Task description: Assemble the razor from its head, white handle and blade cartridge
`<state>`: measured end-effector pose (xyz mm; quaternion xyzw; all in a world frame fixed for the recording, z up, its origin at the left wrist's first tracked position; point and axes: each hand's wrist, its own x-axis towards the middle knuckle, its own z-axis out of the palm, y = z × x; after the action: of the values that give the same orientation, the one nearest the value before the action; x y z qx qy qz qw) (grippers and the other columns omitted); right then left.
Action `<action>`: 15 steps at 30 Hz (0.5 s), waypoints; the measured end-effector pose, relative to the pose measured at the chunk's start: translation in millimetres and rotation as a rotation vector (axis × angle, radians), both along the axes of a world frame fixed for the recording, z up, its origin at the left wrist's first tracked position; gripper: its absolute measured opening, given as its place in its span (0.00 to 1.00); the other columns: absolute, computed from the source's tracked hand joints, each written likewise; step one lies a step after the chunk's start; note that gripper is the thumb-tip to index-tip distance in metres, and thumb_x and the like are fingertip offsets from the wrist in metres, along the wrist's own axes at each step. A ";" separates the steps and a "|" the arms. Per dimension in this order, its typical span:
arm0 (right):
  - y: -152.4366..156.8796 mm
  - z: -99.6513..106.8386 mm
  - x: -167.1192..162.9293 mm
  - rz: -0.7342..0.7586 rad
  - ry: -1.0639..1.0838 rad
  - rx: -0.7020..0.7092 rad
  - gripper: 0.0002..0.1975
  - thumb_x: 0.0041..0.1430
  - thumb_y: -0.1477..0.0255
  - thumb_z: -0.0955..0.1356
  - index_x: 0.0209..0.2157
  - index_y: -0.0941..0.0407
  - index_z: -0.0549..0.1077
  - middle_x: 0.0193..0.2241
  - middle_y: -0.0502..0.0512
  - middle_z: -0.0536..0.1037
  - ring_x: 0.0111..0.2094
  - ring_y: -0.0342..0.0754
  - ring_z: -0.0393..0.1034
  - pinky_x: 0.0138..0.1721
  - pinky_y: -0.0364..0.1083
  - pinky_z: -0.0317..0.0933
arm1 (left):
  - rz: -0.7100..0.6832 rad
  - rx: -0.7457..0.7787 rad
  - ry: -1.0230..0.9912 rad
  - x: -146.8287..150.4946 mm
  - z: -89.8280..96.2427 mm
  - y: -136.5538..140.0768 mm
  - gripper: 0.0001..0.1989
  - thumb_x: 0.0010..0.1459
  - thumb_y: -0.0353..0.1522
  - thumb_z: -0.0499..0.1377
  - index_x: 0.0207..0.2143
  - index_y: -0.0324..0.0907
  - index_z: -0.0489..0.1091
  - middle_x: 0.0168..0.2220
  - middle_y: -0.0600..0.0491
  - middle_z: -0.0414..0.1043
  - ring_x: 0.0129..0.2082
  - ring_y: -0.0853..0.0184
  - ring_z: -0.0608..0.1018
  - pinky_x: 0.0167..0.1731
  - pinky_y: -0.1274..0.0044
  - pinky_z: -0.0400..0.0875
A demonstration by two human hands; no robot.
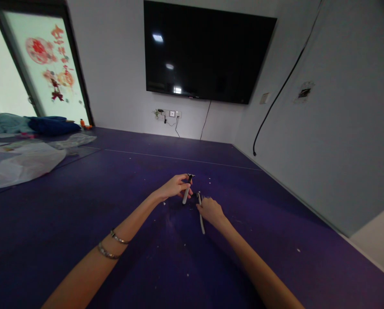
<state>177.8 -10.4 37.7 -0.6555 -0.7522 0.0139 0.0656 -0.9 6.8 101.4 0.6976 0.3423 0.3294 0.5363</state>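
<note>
My left hand (175, 187) is closed around a short pale stick with a black head (186, 195), held nearly upright. A small dark cross-piece tops that stick; its exact kind is too small to make out. Just to the right, my right hand (210, 209) has its fingers curled in on a thin white stick (201, 223), which slants down toward me. A small dark piece (194, 195) shows between the two hands near the white stick's upper end. Both hands are low over the purple surface (130, 266), close together. Two bracelets circle my left wrist.
Small white scraps (209, 180) are scattered over the surface. White plastic sheeting (27, 165) and a dark blue cloth (53, 125) lie at the left. A television (208, 51) hangs on the far wall. A black cable (280, 88) dangles along the right wall.
</note>
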 end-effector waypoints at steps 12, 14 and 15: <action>0.6 -2.0 1.9 -0.019 -0.006 0.064 0.20 0.58 0.63 0.59 0.36 0.63 0.74 0.34 0.68 0.76 0.36 0.57 0.73 0.35 0.49 0.63 | -0.003 -0.015 0.019 1.3 -2.1 1.1 0.10 0.54 0.32 0.54 0.39 0.38 0.61 0.30 0.47 0.73 0.27 0.66 0.77 0.26 0.74 0.70; 4.1 4.1 9.5 -0.041 0.006 0.086 0.21 0.58 0.61 0.59 0.34 0.62 0.75 0.33 0.66 0.76 0.36 0.56 0.73 0.34 0.48 0.62 | 0.000 -0.012 0.028 2.1 -2.7 0.2 0.09 0.55 0.32 0.54 0.38 0.38 0.61 0.29 0.47 0.73 0.26 0.66 0.77 0.26 0.75 0.69; 6.6 8.0 15.0 -0.055 0.016 0.093 0.21 0.58 0.60 0.59 0.33 0.61 0.75 0.33 0.65 0.77 0.35 0.56 0.72 0.34 0.48 0.62 | 0.001 -0.012 0.032 2.6 -3.5 0.0 0.09 0.55 0.32 0.54 0.38 0.38 0.61 0.29 0.47 0.73 0.26 0.66 0.77 0.26 0.75 0.69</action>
<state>192.8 -3.8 45.7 -0.6722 -0.7331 -0.0176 0.1026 1.8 6.8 97.9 0.6993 0.3530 0.3164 0.5350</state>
